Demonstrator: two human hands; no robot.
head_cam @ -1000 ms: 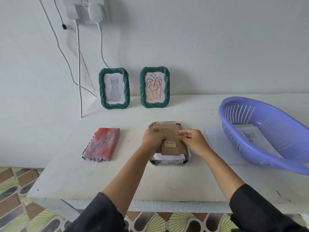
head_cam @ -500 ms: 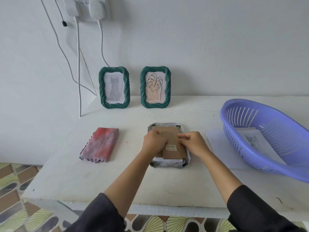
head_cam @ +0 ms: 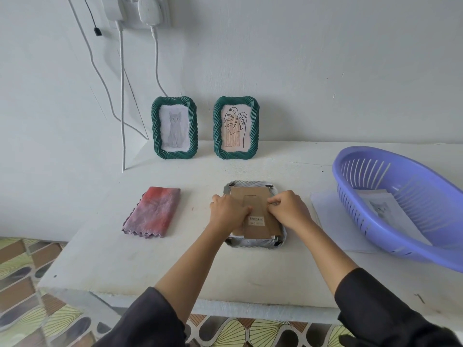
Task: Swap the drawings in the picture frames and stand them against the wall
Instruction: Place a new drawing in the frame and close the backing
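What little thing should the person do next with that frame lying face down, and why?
Probably turn the small black tabs over the brown backing board to lock it. The grey frame lies face down, the board looks seated in it, and the left hand and right hand both hold it, yet the visible tabs seem to sit off its corners.

- Silver-grey ribbed frame (head_cam: 253,244): lies face down on the worktop, brown cardboard backing (head_cam: 259,230) with a barcode label on top.
- Green cat frame (head_cam: 175,154): upright, behind-left of it, holding a grey cat drawing (head_cam: 175,130).
- Green leaf frame (head_cam: 235,154): upright, directly behind it, holding a leaf drawing (head_cam: 235,127).
- Loose cat sheet (head_cam: 382,207): well right of it.
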